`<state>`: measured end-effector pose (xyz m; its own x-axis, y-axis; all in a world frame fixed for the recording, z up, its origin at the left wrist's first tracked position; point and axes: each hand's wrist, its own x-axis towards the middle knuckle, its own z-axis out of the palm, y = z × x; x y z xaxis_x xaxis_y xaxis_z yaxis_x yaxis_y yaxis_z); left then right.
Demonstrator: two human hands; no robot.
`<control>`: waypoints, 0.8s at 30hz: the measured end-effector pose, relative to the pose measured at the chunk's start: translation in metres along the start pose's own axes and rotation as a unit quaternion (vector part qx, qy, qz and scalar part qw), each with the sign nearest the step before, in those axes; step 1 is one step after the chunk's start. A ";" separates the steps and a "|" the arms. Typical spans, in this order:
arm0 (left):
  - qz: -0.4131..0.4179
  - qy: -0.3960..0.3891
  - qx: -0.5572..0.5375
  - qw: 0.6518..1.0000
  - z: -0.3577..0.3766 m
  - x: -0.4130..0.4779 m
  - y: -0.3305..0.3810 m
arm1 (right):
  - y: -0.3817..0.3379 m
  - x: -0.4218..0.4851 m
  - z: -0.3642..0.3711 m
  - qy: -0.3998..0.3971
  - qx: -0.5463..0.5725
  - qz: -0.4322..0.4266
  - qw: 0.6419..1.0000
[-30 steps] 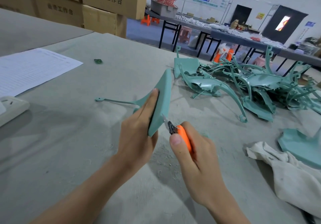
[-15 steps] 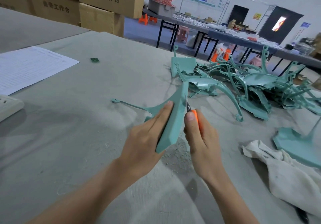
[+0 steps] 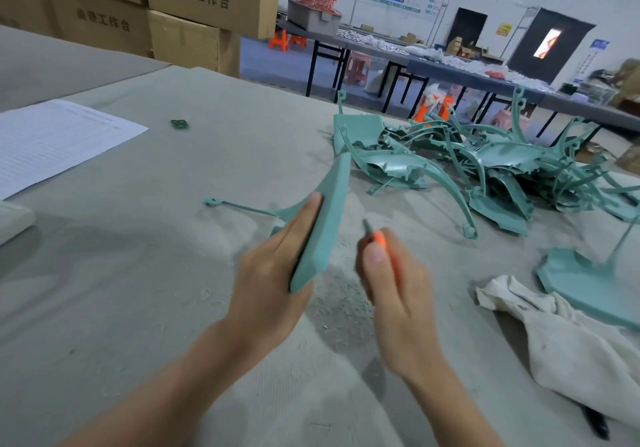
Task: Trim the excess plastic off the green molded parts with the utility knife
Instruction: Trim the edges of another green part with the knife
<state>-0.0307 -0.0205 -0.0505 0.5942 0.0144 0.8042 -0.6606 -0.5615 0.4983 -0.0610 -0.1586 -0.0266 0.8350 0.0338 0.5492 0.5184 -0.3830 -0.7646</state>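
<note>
Curved matte-green part [image 3: 325,218], orange-handled knife [image 3: 379,238] beside.

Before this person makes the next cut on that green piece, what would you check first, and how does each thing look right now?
1. Left hand holds the green part off the table: ok.
2. Right hand grips the utility knife: ok.
3. Blade set against the part's edge: not ok; it is apart from the part, off to its right.
4. Left fingers away from the edge that faces the blade: ok; they lie on the part's other face.
5. Excess plastic left on that edge: cannot tell; the picture is blurred there.
</note>
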 end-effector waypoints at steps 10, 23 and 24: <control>-0.022 0.026 -0.100 0.994 0.001 -0.003 -0.010 | -0.009 -0.018 0.026 -0.016 -0.024 -0.086 0.996; -0.003 0.032 -0.065 0.997 0.003 -0.003 -0.009 | -0.007 -0.012 0.014 -0.020 -0.027 -0.060 0.998; -0.007 0.031 -0.077 0.997 0.002 -0.003 -0.009 | -0.007 -0.015 0.016 -0.028 -0.019 -0.072 0.997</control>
<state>-0.0253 -0.0173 -0.0587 0.5779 0.0746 0.8127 -0.7174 -0.4282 0.5495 -0.0741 -0.1416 -0.0344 0.7626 0.1419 0.6312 0.6265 -0.4051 -0.6659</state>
